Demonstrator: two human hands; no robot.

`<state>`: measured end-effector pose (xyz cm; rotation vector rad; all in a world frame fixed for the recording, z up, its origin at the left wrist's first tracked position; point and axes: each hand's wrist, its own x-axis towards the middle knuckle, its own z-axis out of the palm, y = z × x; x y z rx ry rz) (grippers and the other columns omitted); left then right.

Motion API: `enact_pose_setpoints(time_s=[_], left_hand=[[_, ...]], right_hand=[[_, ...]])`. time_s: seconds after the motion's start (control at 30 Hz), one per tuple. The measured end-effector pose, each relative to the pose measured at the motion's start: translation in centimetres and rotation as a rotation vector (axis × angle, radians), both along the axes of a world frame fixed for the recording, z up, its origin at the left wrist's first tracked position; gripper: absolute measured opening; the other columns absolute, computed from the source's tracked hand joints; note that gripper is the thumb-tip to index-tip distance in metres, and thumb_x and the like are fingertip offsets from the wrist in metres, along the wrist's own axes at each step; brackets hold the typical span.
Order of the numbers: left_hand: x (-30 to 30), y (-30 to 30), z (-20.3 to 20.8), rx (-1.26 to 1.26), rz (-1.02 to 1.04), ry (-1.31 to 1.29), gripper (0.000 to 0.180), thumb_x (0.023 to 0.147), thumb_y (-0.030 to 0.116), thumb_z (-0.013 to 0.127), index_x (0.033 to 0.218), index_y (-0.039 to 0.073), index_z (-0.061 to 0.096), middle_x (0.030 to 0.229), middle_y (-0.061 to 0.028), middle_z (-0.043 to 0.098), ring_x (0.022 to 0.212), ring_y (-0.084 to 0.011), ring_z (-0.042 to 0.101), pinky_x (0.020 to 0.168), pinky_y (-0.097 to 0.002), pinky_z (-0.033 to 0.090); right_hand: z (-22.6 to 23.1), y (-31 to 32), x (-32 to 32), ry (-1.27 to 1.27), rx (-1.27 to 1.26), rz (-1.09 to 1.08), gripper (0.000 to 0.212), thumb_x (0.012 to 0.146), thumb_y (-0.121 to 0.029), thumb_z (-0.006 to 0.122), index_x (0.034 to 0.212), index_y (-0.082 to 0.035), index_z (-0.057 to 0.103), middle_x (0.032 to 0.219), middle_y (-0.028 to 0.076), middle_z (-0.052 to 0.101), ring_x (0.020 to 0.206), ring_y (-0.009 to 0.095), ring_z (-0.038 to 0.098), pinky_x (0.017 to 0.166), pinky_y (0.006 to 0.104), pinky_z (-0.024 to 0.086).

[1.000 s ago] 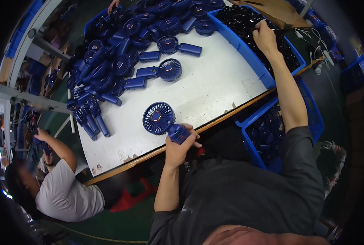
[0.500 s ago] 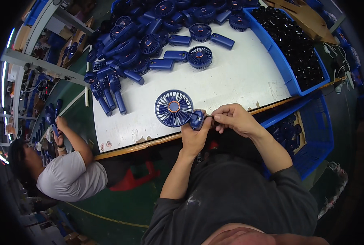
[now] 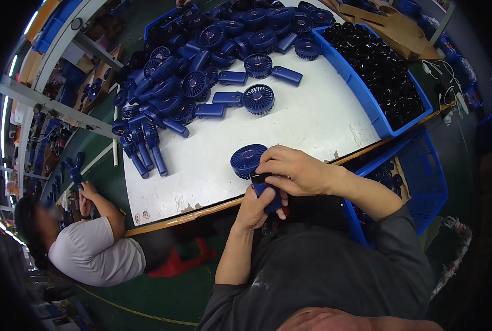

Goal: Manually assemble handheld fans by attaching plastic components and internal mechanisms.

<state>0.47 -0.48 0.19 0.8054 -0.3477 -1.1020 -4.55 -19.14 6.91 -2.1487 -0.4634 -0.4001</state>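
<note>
Right hand (image 3: 291, 170) has shifted over, grip narrow on black part (image 3: 260, 177), now at fan (image 3: 248, 159); left hand (image 3: 252, 207) holds handle (image 3: 272, 204).

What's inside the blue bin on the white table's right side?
The blue bin holds a heap of glossy black parts. They cover its floor, so anything beneath the top layer cannot be seen.
</note>
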Motion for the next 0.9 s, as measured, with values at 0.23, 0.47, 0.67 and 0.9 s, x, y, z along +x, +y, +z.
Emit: enact_pose_setpoints(time_s=[0.23,0.47,0.67,0.9], left_hand=[[-0.7,-1.3,0.6,0.028,0.263,0.151,0.065,0.101,0.060,0.038,0.133,0.004,0.047,0.120,-0.0150,0.061,0.107,-0.0245,0.063,0.087,-0.0407,0.057],[-0.6,-2.4,1.2,0.342,0.115,-0.716,0.061,0.099,0.033,0.049,0.142,-0.007,0.033,0.142,-0.0244,0.045,0.132,-0.0341,0.046,0.112,-0.0423,0.034],[0.4,-5.7,7.5,0.297,0.001,-1.687,0.104,0.085,0.043,0.071,0.150,-0.013,0.013,0.155,-0.0400,0.011,0.145,-0.0529,0.016,0.119,-0.0525,0.020],[18.8,-3.7,0.4,0.693,0.488,-1.890,0.061,0.078,-0.005,0.051,0.139,-0.005,0.046,0.149,-0.0281,0.039,0.142,-0.0462,0.030,0.118,-0.0509,0.025]], right_hand=[[-1.0,1.9,-1.0,-0.065,-0.182,-0.120,0.051,0.079,-0.019,0.075,0.125,-0.005,0.059,0.115,0.018,0.055,0.107,0.035,0.054,0.094,0.0445,0.047],[-5.3,5.1,-3.8,-0.049,0.001,-0.496,0.069,0.074,-0.019,0.075,0.134,-0.001,0.046,0.119,0.022,0.053,0.112,0.040,0.053,0.098,0.0476,0.044],[-8.2,3.1,-10.2,0.511,1.085,-0.309,0.055,0.081,-0.008,0.065,0.133,0.001,0.048,0.115,0.014,0.061,0.101,0.025,0.063,0.092,0.0351,0.051],[-14.7,-5.7,-20.5,0.127,1.105,-1.097,0.043,0.083,-0.012,0.062,0.123,0.002,0.050,0.085,0.008,0.056,0.073,0.015,0.057,0.065,0.0313,0.051]])
